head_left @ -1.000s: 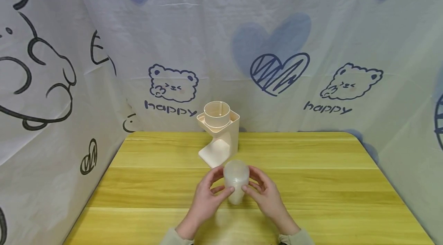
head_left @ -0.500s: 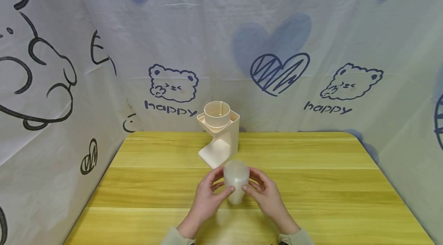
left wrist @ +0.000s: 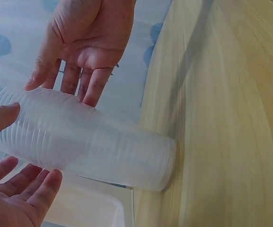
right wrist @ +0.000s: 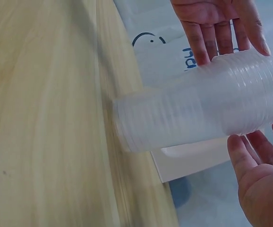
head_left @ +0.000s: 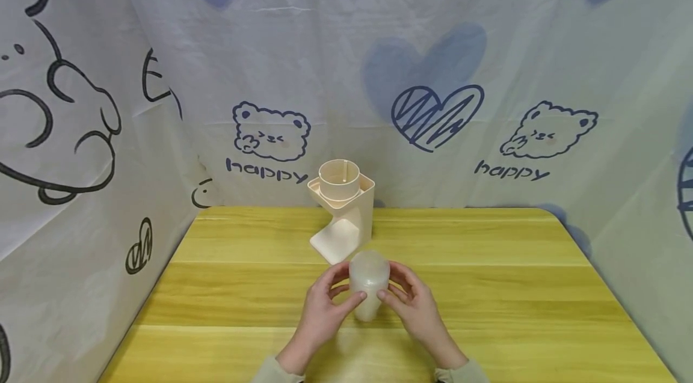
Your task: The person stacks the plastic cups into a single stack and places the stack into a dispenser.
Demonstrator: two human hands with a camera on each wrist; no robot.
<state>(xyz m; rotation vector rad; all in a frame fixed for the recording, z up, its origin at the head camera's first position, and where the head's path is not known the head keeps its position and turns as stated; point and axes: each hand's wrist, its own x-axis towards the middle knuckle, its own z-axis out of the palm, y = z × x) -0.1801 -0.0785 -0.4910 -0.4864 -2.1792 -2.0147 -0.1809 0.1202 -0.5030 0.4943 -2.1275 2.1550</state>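
Note:
A stack of clear plastic cups (head_left: pixel 369 272) stands upright on the table, the ridged rims at the top and the narrower bottoms down. My left hand (head_left: pixel 326 303) grips the stack's upper part from the left, thumb toward me and fingers on the far side. From the right, my right hand (head_left: pixel 414 305) holds the same upper part in a mirrored way. Both wrist views show the cups (left wrist: pixel 94 137) nested closely between the two hands. Behind the stack, a cream plastic holder (head_left: pixel 356 214) has a round open tube (head_left: pixel 339 181) at its top and a flat foot.
The wood-grain table (head_left: pixel 487 287) reaches out to both sides of my hands. Its far edge meets a white cloth backdrop (head_left: pixel 335 70) printed with bears and hearts. More cloth (head_left: pixel 70 220) hangs along the left side.

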